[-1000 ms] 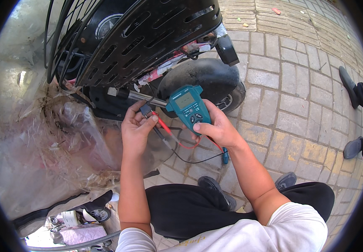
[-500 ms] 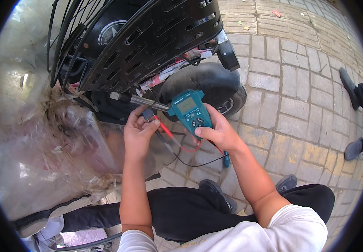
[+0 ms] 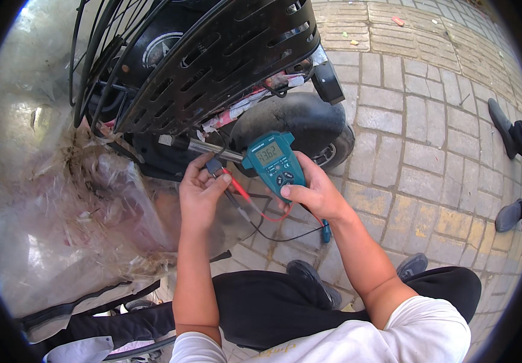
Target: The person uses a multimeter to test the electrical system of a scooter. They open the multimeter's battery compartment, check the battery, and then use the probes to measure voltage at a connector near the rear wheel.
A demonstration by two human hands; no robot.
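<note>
My left hand [image 3: 199, 190] is closed around a small dark connector [image 3: 214, 166]; its cable rises toward the vehicle. A red test probe [image 3: 241, 187] and a black test probe [image 3: 236, 203] run from the connector, pinched by the same fingers. Where their tips end is hidden. In my right hand [image 3: 320, 189] lies a teal multimeter [image 3: 277, 162], its lit-grey screen showing digits, with my thumb resting on the lower buttons. Red and black leads loop beneath it, and a small teal piece [image 3: 326, 232] hangs below my right wrist.
A black slotted basket [image 3: 212, 66] and a wheel [image 3: 291, 115] of a parked vehicle stand just ahead. Clear, dirty plastic sheeting [image 3: 91, 212] covers the left side. Paving bricks [image 3: 382, 121] extend rightward, where another person's shoes [image 3: 502, 124] show.
The multimeter's screen has gone from dashes to digits. Both hands keep nearly the same place and hold. At the lower left, the cloth and dark strap have shifted.
</note>
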